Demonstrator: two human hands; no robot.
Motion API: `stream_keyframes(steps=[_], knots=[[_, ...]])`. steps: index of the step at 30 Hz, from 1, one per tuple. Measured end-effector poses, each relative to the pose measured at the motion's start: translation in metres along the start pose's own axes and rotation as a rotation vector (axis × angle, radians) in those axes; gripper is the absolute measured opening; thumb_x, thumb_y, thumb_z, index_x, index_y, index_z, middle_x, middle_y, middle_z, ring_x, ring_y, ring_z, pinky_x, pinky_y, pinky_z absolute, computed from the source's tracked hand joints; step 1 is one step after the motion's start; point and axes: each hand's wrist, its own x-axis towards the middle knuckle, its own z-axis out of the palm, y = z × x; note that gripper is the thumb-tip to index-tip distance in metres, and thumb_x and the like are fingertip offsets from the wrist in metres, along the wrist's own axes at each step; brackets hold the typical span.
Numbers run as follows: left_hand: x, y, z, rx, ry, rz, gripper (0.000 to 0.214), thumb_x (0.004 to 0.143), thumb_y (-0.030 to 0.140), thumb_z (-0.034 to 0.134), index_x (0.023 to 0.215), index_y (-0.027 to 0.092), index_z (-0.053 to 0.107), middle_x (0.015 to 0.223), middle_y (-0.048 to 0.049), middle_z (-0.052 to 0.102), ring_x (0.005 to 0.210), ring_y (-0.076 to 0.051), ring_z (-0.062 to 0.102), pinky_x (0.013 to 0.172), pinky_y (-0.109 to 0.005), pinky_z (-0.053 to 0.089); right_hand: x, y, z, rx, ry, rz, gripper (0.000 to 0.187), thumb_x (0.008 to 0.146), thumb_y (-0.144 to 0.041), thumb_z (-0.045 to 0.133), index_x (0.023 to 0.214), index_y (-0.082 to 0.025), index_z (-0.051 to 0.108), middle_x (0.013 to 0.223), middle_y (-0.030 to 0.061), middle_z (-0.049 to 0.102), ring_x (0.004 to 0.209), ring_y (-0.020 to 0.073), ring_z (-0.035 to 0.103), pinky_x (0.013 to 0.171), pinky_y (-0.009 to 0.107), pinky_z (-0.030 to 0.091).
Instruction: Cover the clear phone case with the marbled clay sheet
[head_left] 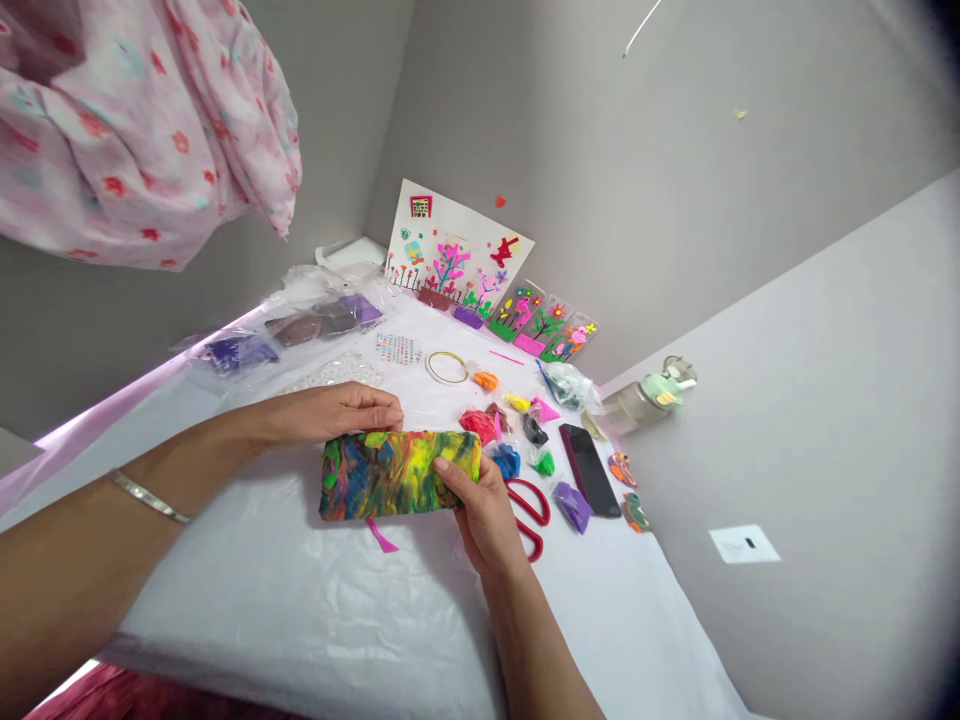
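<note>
A flat rectangular slab covered in marbled clay [390,475], swirled in yellow, green, blue and orange, is held up over the table. My right hand [480,500] grips its right end, thumb on the face and fingers behind. At the slab's upper left edge is my left hand [364,410], fingers bent and pressed together; its thumb is hidden. A pink strip [382,537] lies just below the slab. Close to my right hand are red-handled scissors [534,515], their blades out of sight, and a blue clay packet [507,461].
Several clay packets, such as a purple one [573,507], lie beside a dark phone [590,470]. Farther back are a bangle [447,368], gem stickers [399,348], plastic bags [315,315] and a decorated picture [450,250]. A bottle [637,405] stands right; floral cloth [150,130] hangs upper left.
</note>
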Motion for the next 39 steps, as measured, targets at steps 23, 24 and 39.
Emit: stream_keyframes(steps=[23, 24, 39], knots=[[0.0038, 0.0008, 0.0081, -0.008, 0.083, 0.022, 0.039, 0.090, 0.054, 0.060, 0.076, 0.018, 0.064, 0.072, 0.0025, 0.057, 0.067, -0.014, 0.051, 0.064, -0.025, 0.039, 0.0004, 0.0021, -0.0008, 0.004, 0.015, -0.043, 0.025, 0.074, -0.038, 0.086, 0.089, -0.020, 0.075, 0.081, 0.0017, 0.074, 0.071, 0.0188, 0.066, 0.073, 0.032, 0.053], [0.0042, -0.0001, 0.0086, -0.027, 0.076, 0.012, 0.042, 0.091, 0.056, 0.058, 0.077, 0.017, 0.064, 0.072, 0.0020, 0.057, 0.067, -0.014, 0.051, 0.064, -0.025, 0.039, 0.0003, 0.0022, -0.0013, 0.005, 0.012, -0.048, 0.025, 0.075, -0.037, 0.086, 0.089, -0.020, 0.076, 0.081, 0.0019, 0.074, 0.071, 0.0188, 0.066, 0.073, 0.032, 0.053], [-0.0001, 0.0009, 0.0080, -0.114, -0.075, 0.015, 0.031, 0.091, 0.049, 0.064, 0.082, 0.019, 0.064, 0.077, 0.0025, 0.056, 0.071, -0.014, 0.049, 0.065, -0.023, 0.039, -0.0031, 0.0060, -0.0020, -0.027, -0.078, -0.061, 0.018, 0.080, -0.034, 0.083, 0.090, -0.020, 0.078, 0.080, 0.0005, 0.074, 0.068, 0.0166, 0.065, 0.069, 0.029, 0.054]])
